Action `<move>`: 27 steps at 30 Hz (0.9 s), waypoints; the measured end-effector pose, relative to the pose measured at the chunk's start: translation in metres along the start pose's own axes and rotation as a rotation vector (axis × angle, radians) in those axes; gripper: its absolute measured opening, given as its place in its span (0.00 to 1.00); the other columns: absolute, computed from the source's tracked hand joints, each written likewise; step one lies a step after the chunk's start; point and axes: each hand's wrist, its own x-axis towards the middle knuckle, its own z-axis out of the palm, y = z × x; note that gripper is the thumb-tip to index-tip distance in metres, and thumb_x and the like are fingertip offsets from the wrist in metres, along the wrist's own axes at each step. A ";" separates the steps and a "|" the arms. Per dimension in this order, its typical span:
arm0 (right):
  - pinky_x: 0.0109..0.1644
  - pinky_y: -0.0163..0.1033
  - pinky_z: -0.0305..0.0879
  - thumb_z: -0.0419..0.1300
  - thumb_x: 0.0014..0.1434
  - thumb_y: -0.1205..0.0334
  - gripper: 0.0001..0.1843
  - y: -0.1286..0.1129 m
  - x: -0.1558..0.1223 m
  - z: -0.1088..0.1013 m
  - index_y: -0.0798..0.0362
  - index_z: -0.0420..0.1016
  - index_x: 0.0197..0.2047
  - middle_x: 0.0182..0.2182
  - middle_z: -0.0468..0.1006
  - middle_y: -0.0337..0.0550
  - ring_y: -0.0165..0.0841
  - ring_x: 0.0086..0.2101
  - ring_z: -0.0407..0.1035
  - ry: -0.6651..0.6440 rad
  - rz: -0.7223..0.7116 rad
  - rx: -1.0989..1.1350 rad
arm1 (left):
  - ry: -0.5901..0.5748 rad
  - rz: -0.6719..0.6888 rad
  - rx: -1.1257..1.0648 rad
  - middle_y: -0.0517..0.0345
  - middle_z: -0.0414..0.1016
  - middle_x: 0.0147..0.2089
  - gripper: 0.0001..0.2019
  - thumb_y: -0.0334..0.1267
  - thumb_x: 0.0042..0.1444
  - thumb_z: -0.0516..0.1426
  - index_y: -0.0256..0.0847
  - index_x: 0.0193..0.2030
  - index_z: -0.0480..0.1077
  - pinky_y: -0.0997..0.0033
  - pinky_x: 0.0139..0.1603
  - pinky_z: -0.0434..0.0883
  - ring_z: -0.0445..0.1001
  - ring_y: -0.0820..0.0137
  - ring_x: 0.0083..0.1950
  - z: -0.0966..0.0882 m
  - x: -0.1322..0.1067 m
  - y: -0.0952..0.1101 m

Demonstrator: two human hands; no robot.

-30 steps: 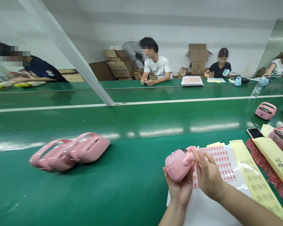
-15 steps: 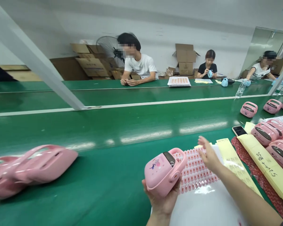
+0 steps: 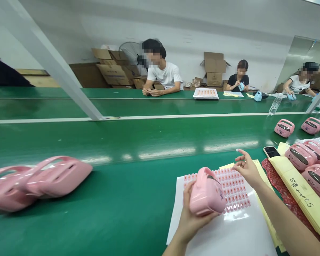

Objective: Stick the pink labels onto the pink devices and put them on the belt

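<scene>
My left hand (image 3: 188,217) is wrapped round a pink plastic case (image 3: 206,195) with a carry handle and a dark window. The case is tilted, its printed face turned to the right. Under it lies a white sheet (image 3: 229,231) bearing rows of small oval pink-and-red stickers (image 3: 233,192). My right hand (image 3: 246,169) hovers over the sheet's upper right corner, fingers apart and partly curled. A pale spot shows at its index fingertip; whether it is a nail or a small sticker I cannot tell.
Pink cases lie at left (image 3: 56,177) and at right (image 3: 300,156). Yellow paper strips (image 3: 301,192) rest on red bubble wrap (image 3: 273,172) beside a phone (image 3: 271,152). A slanted white post (image 3: 66,81) stands at left. Several people sit across the green bench (image 3: 149,138).
My left hand has turned the pink case, so its printed face now points right, and moved it over the sticker sheet. My right hand has shifted slightly right, its fingers more curled.
</scene>
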 end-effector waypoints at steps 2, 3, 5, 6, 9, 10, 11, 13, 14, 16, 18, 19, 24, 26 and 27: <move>0.36 0.38 0.69 0.59 0.47 0.67 0.31 -0.030 -0.009 0.005 0.46 0.54 0.54 0.36 0.62 0.36 0.27 0.29 0.68 -0.186 0.047 0.212 | -0.109 0.170 0.226 0.50 0.64 0.57 0.43 0.41 0.32 0.68 0.51 0.58 0.56 0.50 0.51 0.67 0.66 0.50 0.55 0.001 -0.001 -0.006; 0.35 0.37 0.68 0.60 0.45 0.68 0.31 -0.043 -0.014 0.008 0.46 0.55 0.53 0.36 0.62 0.36 0.26 0.29 0.68 -0.283 0.072 0.257 | -0.178 0.235 0.298 0.49 0.63 0.58 0.41 0.40 0.34 0.66 0.51 0.58 0.56 0.49 0.52 0.66 0.65 0.50 0.56 0.001 -0.002 -0.010; 0.33 0.35 0.67 0.60 0.43 0.70 0.32 -0.065 -0.023 0.015 0.46 0.57 0.52 0.35 0.62 0.35 0.25 0.28 0.68 -0.406 0.115 0.263 | -0.273 0.314 0.377 0.47 0.62 0.59 0.43 0.37 0.36 0.65 0.52 0.60 0.53 0.49 0.52 0.67 0.65 0.50 0.57 -0.001 -0.003 -0.016; 0.32 0.35 0.67 0.59 0.43 0.72 0.32 -0.071 -0.026 0.018 0.47 0.57 0.51 0.35 0.62 0.35 0.25 0.28 0.68 -0.442 0.139 0.247 | -0.297 0.331 0.406 0.47 0.62 0.60 0.44 0.36 0.36 0.65 0.52 0.61 0.51 0.49 0.51 0.68 0.65 0.50 0.56 -0.001 -0.004 -0.018; 0.32 0.36 0.67 0.56 0.42 0.75 0.33 -0.076 -0.033 0.024 0.46 0.56 0.52 0.36 0.61 0.35 0.24 0.26 0.69 -0.474 0.189 0.207 | -0.340 0.363 0.468 0.48 0.61 0.61 0.46 0.36 0.37 0.65 0.54 0.63 0.48 0.50 0.50 0.69 0.65 0.49 0.57 -0.003 -0.003 -0.015; 0.32 0.37 0.67 0.56 0.42 0.76 0.33 -0.074 -0.034 0.025 0.46 0.56 0.52 0.36 0.60 0.34 0.24 0.25 0.69 -0.469 0.196 0.207 | -0.354 0.369 0.483 0.48 0.60 0.62 0.46 0.36 0.37 0.65 0.55 0.63 0.48 0.50 0.51 0.68 0.65 0.49 0.57 -0.003 -0.002 -0.013; 0.33 0.37 0.68 0.56 0.42 0.76 0.33 -0.072 -0.035 0.026 0.46 0.56 0.52 0.35 0.60 0.34 0.24 0.25 0.69 -0.456 0.197 0.209 | -0.362 0.371 0.497 0.48 0.60 0.62 0.46 0.37 0.38 0.65 0.55 0.63 0.47 0.50 0.51 0.68 0.64 0.49 0.58 -0.003 -0.002 -0.010; 0.34 0.38 0.68 0.57 0.42 0.76 0.34 -0.068 -0.037 0.028 0.46 0.56 0.52 0.35 0.59 0.34 0.25 0.26 0.68 -0.421 0.197 0.223 | -0.360 0.360 0.526 0.47 0.59 0.62 0.46 0.36 0.38 0.66 0.54 0.63 0.46 0.50 0.51 0.68 0.64 0.49 0.58 -0.003 -0.002 -0.005; 0.34 0.38 0.68 0.57 0.42 0.76 0.34 -0.066 -0.038 0.029 0.46 0.56 0.52 0.35 0.59 0.34 0.25 0.26 0.68 -0.403 0.196 0.235 | -0.356 0.351 0.542 0.46 0.59 0.62 0.47 0.35 0.38 0.65 0.53 0.63 0.46 0.50 0.51 0.69 0.64 0.49 0.58 -0.003 -0.002 -0.004; 0.35 0.39 0.68 0.56 0.43 0.75 0.33 -0.063 -0.041 0.031 0.46 0.55 0.52 0.35 0.58 0.35 0.25 0.26 0.67 -0.371 0.185 0.262 | -0.350 0.345 0.567 0.45 0.60 0.61 0.47 0.34 0.38 0.65 0.51 0.63 0.46 0.51 0.50 0.70 0.65 0.50 0.57 -0.002 -0.002 -0.004; 0.34 0.39 0.69 0.55 0.45 0.75 0.32 -0.061 -0.043 0.033 0.46 0.55 0.52 0.35 0.58 0.35 0.25 0.26 0.67 -0.349 0.159 0.266 | -0.348 0.358 0.576 0.44 0.61 0.60 0.46 0.34 0.38 0.65 0.50 0.63 0.45 0.52 0.49 0.70 0.66 0.50 0.56 -0.002 -0.003 -0.005; 0.34 0.39 0.68 0.55 0.45 0.75 0.32 -0.060 -0.044 0.034 0.46 0.55 0.53 0.35 0.58 0.35 0.25 0.26 0.67 -0.338 0.138 0.246 | -0.346 0.369 0.576 0.44 0.60 0.60 0.46 0.35 0.38 0.65 0.51 0.63 0.45 0.52 0.49 0.70 0.66 0.50 0.56 -0.002 -0.003 -0.005; 0.36 0.41 0.69 0.54 0.46 0.77 0.32 -0.054 -0.050 0.034 0.46 0.55 0.54 0.34 0.62 0.37 0.27 0.26 0.65 -0.257 -0.047 -0.018 | -0.350 0.431 0.594 0.43 0.60 0.60 0.46 0.35 0.39 0.65 0.51 0.63 0.44 0.52 0.50 0.69 0.65 0.50 0.57 -0.001 -0.003 -0.005; 0.36 0.42 0.69 0.53 0.48 0.77 0.32 -0.051 -0.054 0.034 0.44 0.55 0.55 0.34 0.64 0.38 0.30 0.28 0.66 -0.226 -0.180 -0.126 | -0.356 0.450 0.614 0.43 0.60 0.59 0.48 0.34 0.39 0.65 0.51 0.63 0.42 0.52 0.50 0.69 0.64 0.50 0.57 0.000 -0.004 -0.004; 0.37 0.43 0.69 0.52 0.50 0.77 0.32 -0.050 -0.057 0.034 0.42 0.54 0.56 0.35 0.65 0.39 0.31 0.30 0.66 -0.210 -0.259 -0.172 | -0.359 0.458 0.620 0.42 0.60 0.59 0.48 0.35 0.39 0.65 0.52 0.63 0.41 0.52 0.50 0.69 0.64 0.50 0.58 0.000 -0.004 -0.004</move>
